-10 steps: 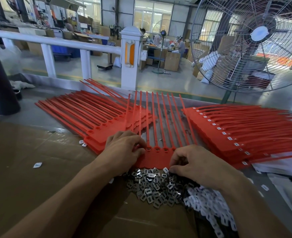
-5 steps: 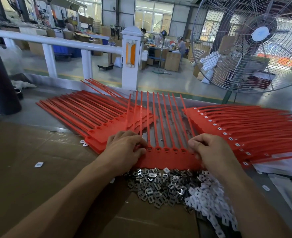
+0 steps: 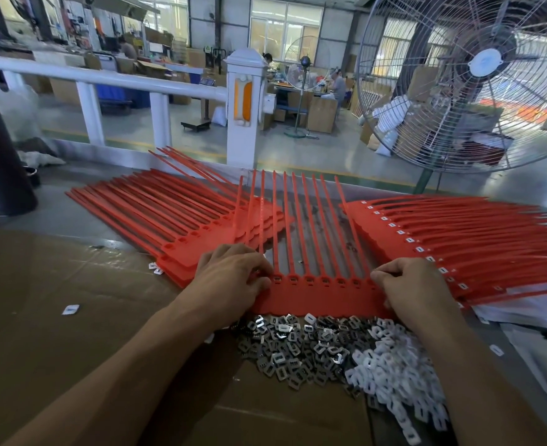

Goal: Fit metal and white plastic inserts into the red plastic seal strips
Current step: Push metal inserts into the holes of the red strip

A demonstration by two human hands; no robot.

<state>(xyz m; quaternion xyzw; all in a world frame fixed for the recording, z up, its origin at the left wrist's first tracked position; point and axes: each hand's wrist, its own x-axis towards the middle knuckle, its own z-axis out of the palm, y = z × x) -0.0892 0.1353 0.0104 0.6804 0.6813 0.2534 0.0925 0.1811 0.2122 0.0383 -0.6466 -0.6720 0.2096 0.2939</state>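
A red seal strip comb (image 3: 317,294) lies flat in front of me, its tails pointing away. My left hand (image 3: 230,278) holds down its left end with curled fingers at the first sockets. My right hand (image 3: 410,281) sits at its right end, fingers curled, fingertips pinching at the last socket; whether an insert is between them is hidden. Below the comb lie a heap of metal inserts (image 3: 294,346) and a heap of white plastic inserts (image 3: 391,378).
A stack of red strips (image 3: 175,220) lies at the left, another stack (image 3: 458,239) with white inserts fitted at the right. Brown cardboard (image 3: 56,317) covers the table. A big fan (image 3: 478,78) and a white railing (image 3: 243,104) stand beyond.
My right hand left the metal insert heap and rose to the right end of the red comb. My left hand stayed at the left end.
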